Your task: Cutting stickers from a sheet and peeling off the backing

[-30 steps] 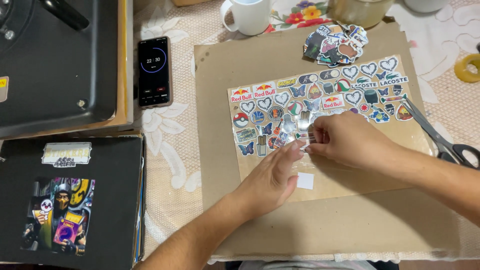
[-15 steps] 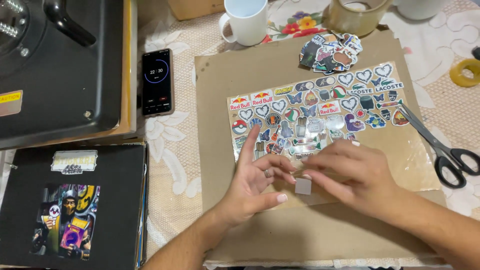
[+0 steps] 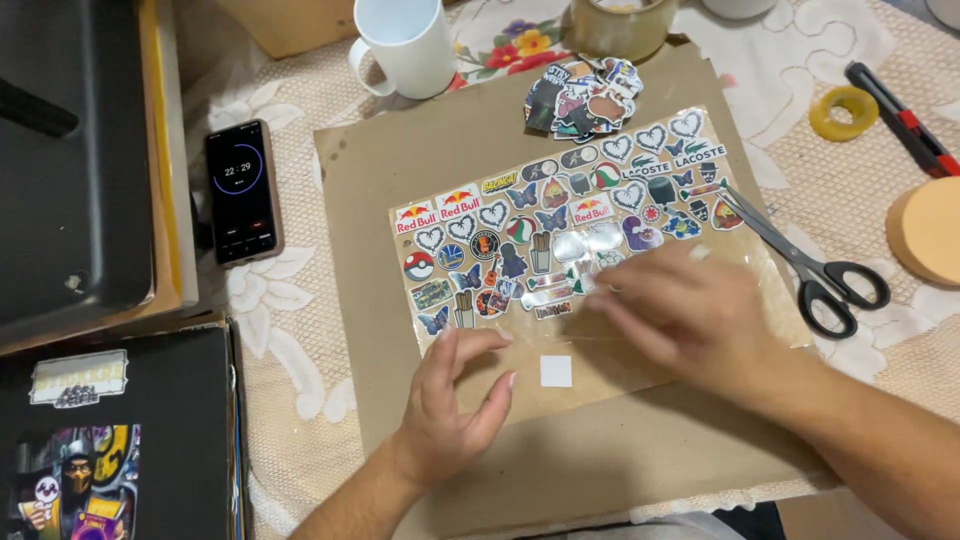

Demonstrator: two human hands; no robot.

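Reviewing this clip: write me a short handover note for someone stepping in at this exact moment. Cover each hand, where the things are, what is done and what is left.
Left hand: open, fingers spread, resting on the clear plastic sheet of small colourful stickers near its lower edge.
Right hand: blurred over the sheet's right part; whether it pinches anything cannot be told.
Things: the sheet lies on a brown cardboard panel; a small white square piece sits between the hands; a loose pile of cut stickers at the top; black-handled scissors to the right.
Done: a pile of stickers already lies off the sheet.
Left: most stickers are still on the sheet.
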